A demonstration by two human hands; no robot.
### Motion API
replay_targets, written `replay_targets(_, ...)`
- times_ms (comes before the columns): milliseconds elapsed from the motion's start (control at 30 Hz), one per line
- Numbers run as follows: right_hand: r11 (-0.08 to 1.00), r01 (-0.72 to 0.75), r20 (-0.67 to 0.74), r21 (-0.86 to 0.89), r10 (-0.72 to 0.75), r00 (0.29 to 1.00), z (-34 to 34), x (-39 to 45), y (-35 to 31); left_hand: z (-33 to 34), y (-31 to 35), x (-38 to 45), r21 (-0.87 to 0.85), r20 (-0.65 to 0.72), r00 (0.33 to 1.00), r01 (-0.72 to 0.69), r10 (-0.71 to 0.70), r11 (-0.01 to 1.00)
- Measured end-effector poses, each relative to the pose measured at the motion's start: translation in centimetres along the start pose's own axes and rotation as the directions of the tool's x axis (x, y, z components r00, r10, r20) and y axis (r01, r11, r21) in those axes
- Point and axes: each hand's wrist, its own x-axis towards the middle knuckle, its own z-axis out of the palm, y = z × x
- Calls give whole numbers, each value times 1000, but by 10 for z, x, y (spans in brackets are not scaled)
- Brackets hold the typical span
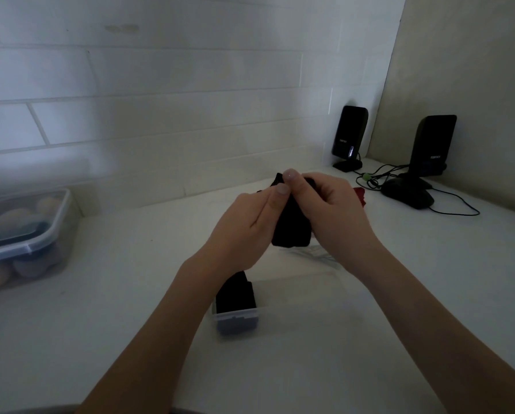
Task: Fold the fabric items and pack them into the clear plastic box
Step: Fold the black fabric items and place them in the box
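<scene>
**Black fabric being pinched above clear box**

Pinching a black fabric piece (292,225) between both hands, left hand (244,222) and right hand (333,213) closing on its upper edge, holding it above the white counter (130,339). Sitting below, a clear plastic box (238,316) already containing dark folded fabric (235,294). Lying behind the right hand, a red fabric item (360,196).

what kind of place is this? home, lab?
Probably a home desk in a corner, though I can't be sure. Two black desktop speakers and a wired mouse sit on a white tabletop against a white brick-pattern wall.
</scene>
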Motion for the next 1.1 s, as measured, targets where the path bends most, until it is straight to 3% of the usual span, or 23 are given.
replay_targets(100,1000,-23,-5,-5,23,1000,1,-2,-2,1,0,0,59,70,997,7,-11,998)
replay_targets(267,975,-200,46,98,197,979,3,-3,-1,1,-2,1,212,-34,998,-46,55,976)
replay_targets(333,967,-256,100,4,254,962,4,-5,-3,0,-3,1,234,-82,996,-23,43,972)
replay_targets(433,967,-216,201,-136,240,950,8,-7,-1,-2,-6,2,234,-108,994,27,-1,972)
replay_targets(667,982,-173,272,-82,189,944,5,-5,-2,0,-1,1,-56,-148,985,86,-93,995)
replay_targets(833,981,-181,326,-66,192,925,2,-5,-3,-1,4,2,-291,-91,977,159,-193,943)
replay_targets(1000,985,-166,336,-46,171,926,2,-7,-6,-6,5,5,-359,-75,982,136,-174,923)
replay_targets(1100,983,-170,304,69,142,942,-2,-4,-5,-10,-1,5,-335,-56,992,90,-115,938)
